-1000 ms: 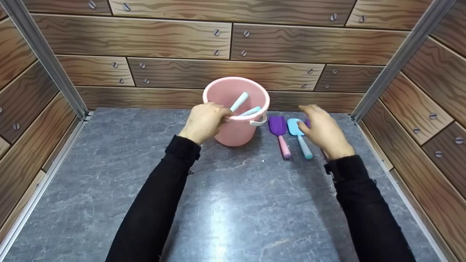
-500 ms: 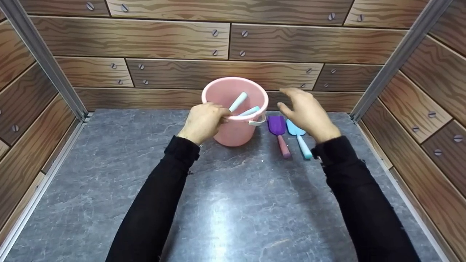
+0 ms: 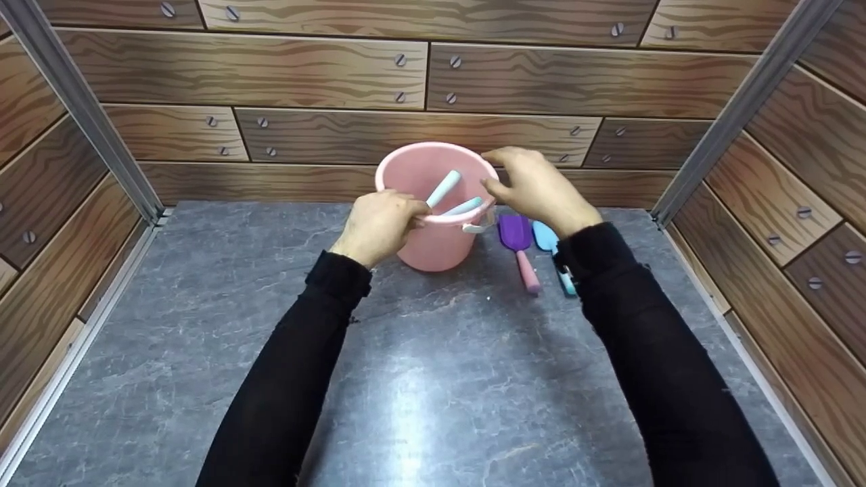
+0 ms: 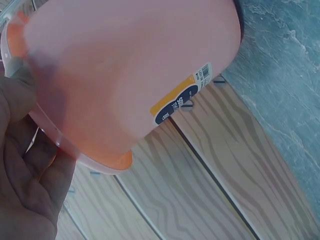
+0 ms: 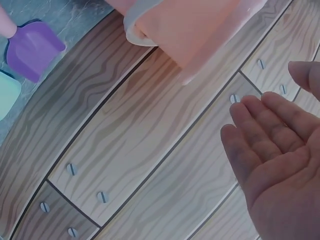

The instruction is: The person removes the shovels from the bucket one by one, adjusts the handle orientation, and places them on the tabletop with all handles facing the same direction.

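A pink bucket point(image 3: 433, 247) stands upright near the back wall. My left hand point(image 3: 382, 220) grips its near-left rim; in the left wrist view the thumb lies outside the wall point(image 4: 125, 60) and the fingers go over the rim. Two pale blue handles point(image 3: 444, 188) stick up inside, their lower ends hidden. My right hand point(image 3: 538, 189) holds nothing, fingers extended, close by the bucket's right rim, palm bare in the right wrist view. Below it on the table lie a purple toy shovel point(image 3: 515, 233) with a pink handle and a light blue shovel point(image 3: 545, 237), partly covered by the sleeve.
The bucket's white carrying handle point(image 3: 475, 228) hangs at its front right. Wood-patterned panels point(image 3: 304, 71) close off the back and sides, with metal posts point(image 3: 731, 108) at the corners. The grey marbled tabletop point(image 3: 419, 379) stretches toward the front.
My right hand has moved left and away from me, from over the shovels to beside the bucket's rim. The left hand and bucket have stayed in place.
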A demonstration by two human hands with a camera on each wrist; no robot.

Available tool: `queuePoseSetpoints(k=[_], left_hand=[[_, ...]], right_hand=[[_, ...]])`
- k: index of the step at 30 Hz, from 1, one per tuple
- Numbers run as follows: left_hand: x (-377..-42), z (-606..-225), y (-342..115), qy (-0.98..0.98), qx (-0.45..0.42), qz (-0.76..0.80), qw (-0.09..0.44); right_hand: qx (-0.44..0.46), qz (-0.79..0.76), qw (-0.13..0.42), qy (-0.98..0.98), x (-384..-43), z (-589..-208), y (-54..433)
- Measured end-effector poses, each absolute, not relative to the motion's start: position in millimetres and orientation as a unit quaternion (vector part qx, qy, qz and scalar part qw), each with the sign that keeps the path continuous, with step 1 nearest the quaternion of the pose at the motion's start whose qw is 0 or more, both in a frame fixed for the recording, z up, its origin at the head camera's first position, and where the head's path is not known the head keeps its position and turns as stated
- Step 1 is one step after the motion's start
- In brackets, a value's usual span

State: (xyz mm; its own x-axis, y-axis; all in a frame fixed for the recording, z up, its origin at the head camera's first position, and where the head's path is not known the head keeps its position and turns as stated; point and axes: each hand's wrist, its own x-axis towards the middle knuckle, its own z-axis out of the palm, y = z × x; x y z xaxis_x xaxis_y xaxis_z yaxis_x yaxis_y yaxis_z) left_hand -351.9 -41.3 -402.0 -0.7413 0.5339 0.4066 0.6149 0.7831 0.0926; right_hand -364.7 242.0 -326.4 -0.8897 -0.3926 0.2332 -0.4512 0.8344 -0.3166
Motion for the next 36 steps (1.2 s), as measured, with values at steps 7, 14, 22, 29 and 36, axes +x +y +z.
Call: queuePoseSetpoints(k=[7,14,22,29,36], left_hand=[[-357,-402,-47,-0.922,-0.327,-0.11,0.173],[-362,-402,-57,-0.912,-0.355,-0.111,0.172],[-368,-403,-64,-0.906,-0.374,-0.116,0.16],[-365,-400,-62,-0.909,-0.369,-0.116,0.158],[-364,-400,-60,-0.913,-0.361,-0.112,0.154]], right_hand=[[0.233,0.154,0.057,-0.959,-373,-327,231],[0.258,0.124,0.049,-0.957,-384,-338,220],[0.254,0.083,0.019,-0.963,-401,-349,206],[0.227,0.047,0.001,-0.973,-410,-353,196],[0.227,0.009,-0.017,-0.974,-412,-359,192]])
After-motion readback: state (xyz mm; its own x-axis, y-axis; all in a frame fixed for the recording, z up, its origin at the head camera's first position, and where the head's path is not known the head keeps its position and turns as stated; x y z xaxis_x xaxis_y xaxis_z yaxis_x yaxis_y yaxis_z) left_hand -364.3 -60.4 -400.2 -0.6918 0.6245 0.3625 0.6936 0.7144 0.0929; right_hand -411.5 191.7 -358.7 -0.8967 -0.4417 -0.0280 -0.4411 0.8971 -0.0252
